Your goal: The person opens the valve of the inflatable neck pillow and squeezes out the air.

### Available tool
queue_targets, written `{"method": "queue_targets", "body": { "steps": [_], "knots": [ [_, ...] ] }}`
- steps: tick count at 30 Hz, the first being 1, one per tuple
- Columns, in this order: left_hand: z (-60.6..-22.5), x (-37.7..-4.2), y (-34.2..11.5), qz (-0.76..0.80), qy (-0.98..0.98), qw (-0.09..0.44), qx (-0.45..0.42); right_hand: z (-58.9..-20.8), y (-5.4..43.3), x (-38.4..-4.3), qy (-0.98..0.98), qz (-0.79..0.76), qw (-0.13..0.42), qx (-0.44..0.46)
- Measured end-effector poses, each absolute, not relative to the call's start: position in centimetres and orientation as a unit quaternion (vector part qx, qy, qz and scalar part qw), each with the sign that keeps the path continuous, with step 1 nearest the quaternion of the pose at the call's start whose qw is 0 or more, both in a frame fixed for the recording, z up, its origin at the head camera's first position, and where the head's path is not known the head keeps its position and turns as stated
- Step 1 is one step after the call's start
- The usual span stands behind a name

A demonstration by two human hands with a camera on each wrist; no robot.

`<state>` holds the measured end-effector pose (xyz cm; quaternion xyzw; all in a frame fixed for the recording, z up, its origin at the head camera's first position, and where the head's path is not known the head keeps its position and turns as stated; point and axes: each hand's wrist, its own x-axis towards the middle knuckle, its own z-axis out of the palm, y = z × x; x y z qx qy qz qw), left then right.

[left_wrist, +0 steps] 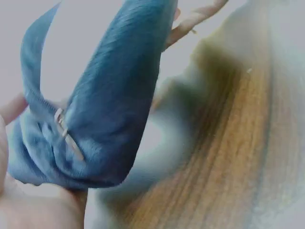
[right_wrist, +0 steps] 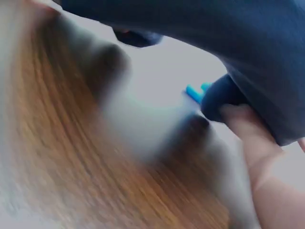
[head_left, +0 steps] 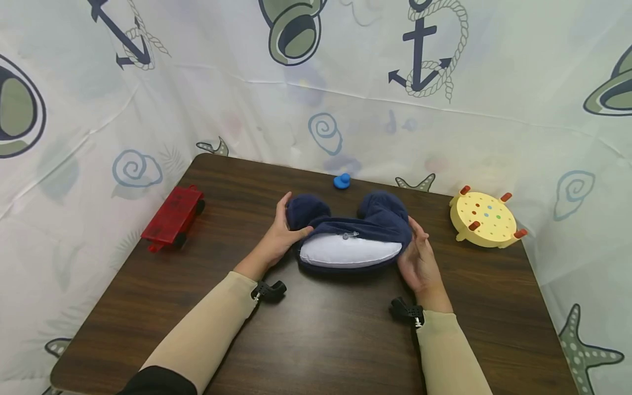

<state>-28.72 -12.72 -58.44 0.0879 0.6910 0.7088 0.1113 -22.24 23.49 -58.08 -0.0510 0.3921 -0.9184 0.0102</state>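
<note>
A navy neck pillow (head_left: 385, 219), U-shaped and plush, is held between both hands near the middle of the table, its two rounded ends pointing away. Its zipper gapes along the near side, showing a white inner lining (head_left: 350, 250); the metal zipper pull (head_left: 349, 236) lies at the upper edge of the gap. My left hand (head_left: 277, 238) grips the left end, thumb on the near face and fingers around the outside. On the right side, my right hand (head_left: 419, 260) holds the pillow, its fingers partly hidden behind the fabric. The left wrist view shows the zipper pull close up.
A red toy cart (head_left: 173, 215) with black wheels sits at the left of the brown wooden table (head_left: 345, 329). At the back edge is a small blue toy (head_left: 342, 181). To the right lies a yellow round toy (head_left: 486, 216) with red-tipped pegs. A patterned curtain (head_left: 345, 93) hangs behind.
</note>
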Motion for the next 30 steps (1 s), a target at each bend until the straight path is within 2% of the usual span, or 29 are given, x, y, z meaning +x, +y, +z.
{"method": "queue_targets", "body": {
  "steps": [5, 11, 15, 18, 22, 26, 30],
  "knots": [
    [-58.2, -28.7, -12.9, 0.743, 0.638, 0.167, 0.114, -58.0, 23.4, -22.3, 0.5, -0.864, 0.04, -0.048],
    [-58.0, -28.7, -12.7, 0.776, 0.582, 0.207, 0.125, -58.0, 22.6, -22.6, 0.53, -0.848, -0.025, 0.004],
    [-58.0, -28.5, -12.7, 0.757, 0.608, 0.213, 0.112, -58.0, 22.3, -22.6, 0.577, -0.817, -0.008, 0.007],
    [-57.8, -28.2, -12.5, 0.696, 0.667, 0.22, 0.153, -57.9, 22.2, -22.5, 0.64, -0.769, 0.002, 0.001],
    [-57.6, -27.8, -12.4, 0.66, 0.687, 0.229, 0.202, -58.0, 22.4, -22.6, 0.658, -0.752, -0.043, 0.022],
    [-57.8, -27.7, -12.8, 0.73, 0.614, 0.242, 0.179, -58.1, 22.7, -22.7, 0.617, -0.781, -0.083, 0.047],
    [-57.8, -27.8, -13.4, 0.753, 0.563, 0.287, 0.182, -58.1, 23.1, -22.5, 0.59, -0.805, -0.062, 0.015]
  ]
}}
